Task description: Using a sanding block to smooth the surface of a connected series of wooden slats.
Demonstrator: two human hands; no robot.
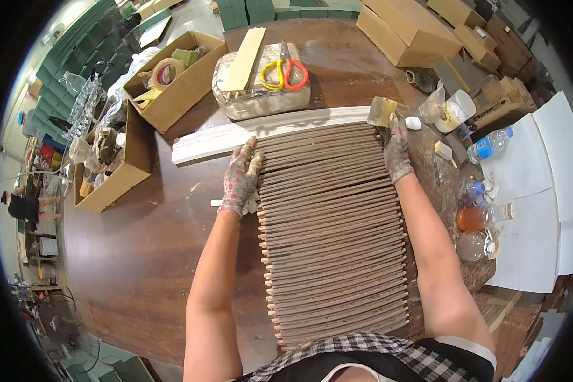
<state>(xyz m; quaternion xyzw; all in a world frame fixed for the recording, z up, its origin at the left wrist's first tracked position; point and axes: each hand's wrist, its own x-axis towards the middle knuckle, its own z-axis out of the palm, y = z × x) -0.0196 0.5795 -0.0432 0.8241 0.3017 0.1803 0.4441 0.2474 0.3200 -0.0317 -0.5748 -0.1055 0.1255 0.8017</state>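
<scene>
In front of me lies a wide row of thin brown wooden sticks [334, 235], side by side, with pale narrowed ends jutting out on the left. My left hand [240, 177], in a spotted, stained glove, rests against the left ends near the far side, its fingers stretched forward. My right hand [398, 151], gloved too, lies along the right ends with fingers pointing away from me. Its fingertips meet a small tan and yellow block-like piece [382, 112], whose kind I cannot make out. Beyond the sticks runs a long white strip [274, 130].
A wrapped bundle [261, 99] carries red-and-yellow-handled scissors [284, 70] and pale slats [245, 60]. Open cartons [178, 89] of odds and ends stand left. Several bottles [474, 218] and a white tub [459, 108] line the right. A person [28, 207] is far left.
</scene>
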